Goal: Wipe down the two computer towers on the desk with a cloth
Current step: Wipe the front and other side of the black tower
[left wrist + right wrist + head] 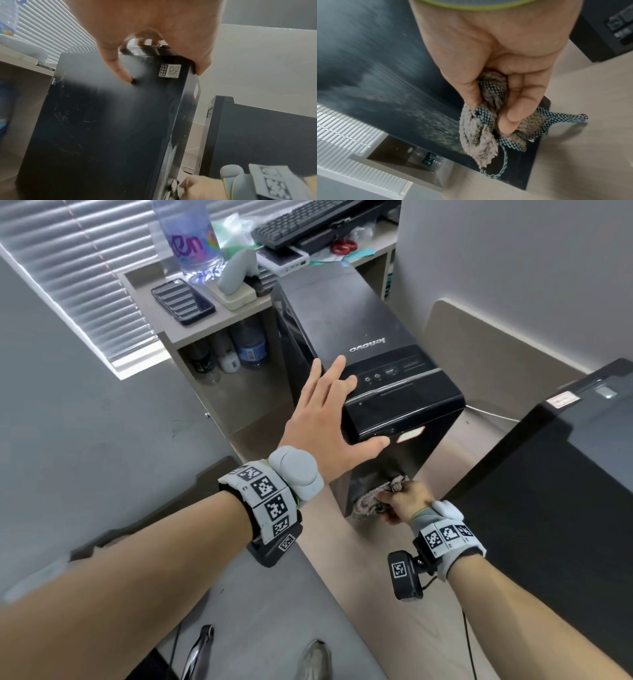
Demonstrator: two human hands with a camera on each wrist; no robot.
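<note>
**Listener:** Where is everything right now?

**Operator:** From my head view, the first tower (363,344) stands upright at twelve o'clock on the pale desk (472,594). My left hand (329,422) rests spread and flat across its top front edge, steadying it. At five o'clock from that hand, low down, my right hand (406,501) pinches a bunched cloth (373,501) against the tower's lower front corner.

**Listener:** How should the wipe go?

**Operator:** I judge long, overlapping strokes are best, keeping the cloth's dangling cord (498,165) tucked in and the top braced so the case cannot tip.

**Listener:** What does the tower look like?

**Operator:** Black, glossy front, streaky dusty side panel, a small white sticker (169,70). The second tower (565,474) waits at three o'clock, well apart.
</note>
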